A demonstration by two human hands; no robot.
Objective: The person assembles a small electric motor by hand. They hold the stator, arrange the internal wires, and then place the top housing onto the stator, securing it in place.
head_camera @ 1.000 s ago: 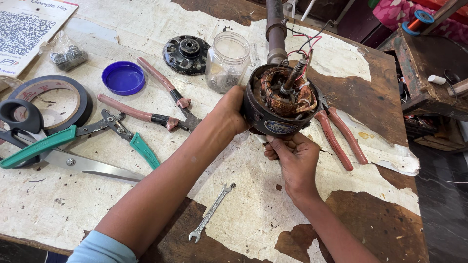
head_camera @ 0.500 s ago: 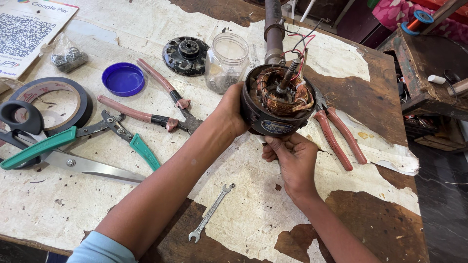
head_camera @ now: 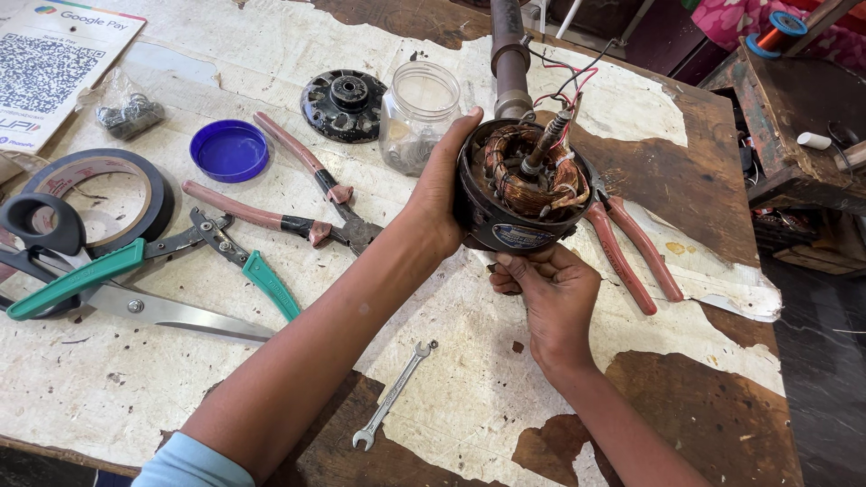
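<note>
Fingers (head_camera: 519, 271) of the right hand (head_camera: 552, 302) are curling under the motor (head_camera: 523, 194); the left hand (head_camera: 442, 194) is gripping its side, holding it above the table (head_camera: 469, 406), beside the jar (head_camera: 417, 115).

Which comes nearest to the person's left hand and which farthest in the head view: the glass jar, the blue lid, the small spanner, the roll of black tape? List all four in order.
1. Glass jar: just left of the left hand, almost touching.
2. Small spanner: below, toward the table's near edge.
3. Blue lid: farther left.
4. Roll of black tape: far left.
</note>
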